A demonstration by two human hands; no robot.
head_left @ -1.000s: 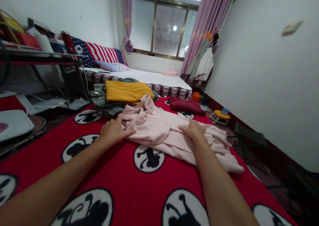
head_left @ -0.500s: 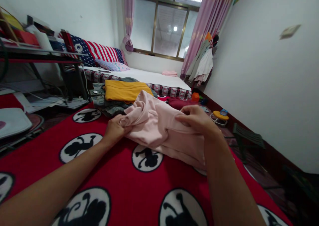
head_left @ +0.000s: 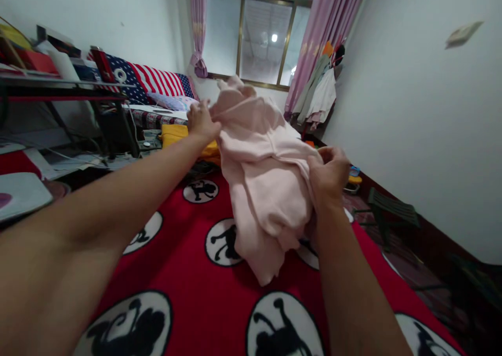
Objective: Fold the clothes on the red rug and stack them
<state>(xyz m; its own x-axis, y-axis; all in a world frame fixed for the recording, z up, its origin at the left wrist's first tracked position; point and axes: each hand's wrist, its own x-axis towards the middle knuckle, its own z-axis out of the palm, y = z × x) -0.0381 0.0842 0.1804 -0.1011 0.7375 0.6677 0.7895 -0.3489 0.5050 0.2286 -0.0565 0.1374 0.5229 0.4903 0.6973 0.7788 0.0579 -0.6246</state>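
Observation:
A pale pink garment (head_left: 270, 162), perhaps a sweatshirt, hangs bunched between my two hands above a red blanket (head_left: 188, 262) with monkey-print circles. My left hand (head_left: 203, 121) grips its upper left edge, fingers closed on the cloth. On the opposite side my right hand (head_left: 329, 170) pinches the garment's right edge. The lower folds droop close to the blanket; whether they touch it I cannot tell. Behind my left wrist a folded yellow garment (head_left: 172, 133) shows in part, the rest hidden by my arm and the pink cloth.
A desk (head_left: 66, 92) loaded with things stands at the left. Beyond the blanket is a bed with a striped cushion (head_left: 157, 79) against the wall. Clothes (head_left: 321, 94) hang by the curtain. A dark folding stool (head_left: 392, 209) is on the floor at the right.
Both hands have lifted the pink garment off the blanket. My left hand went up and forward, my right slightly up. The cloth now hangs down, covering more of the yellow garment.

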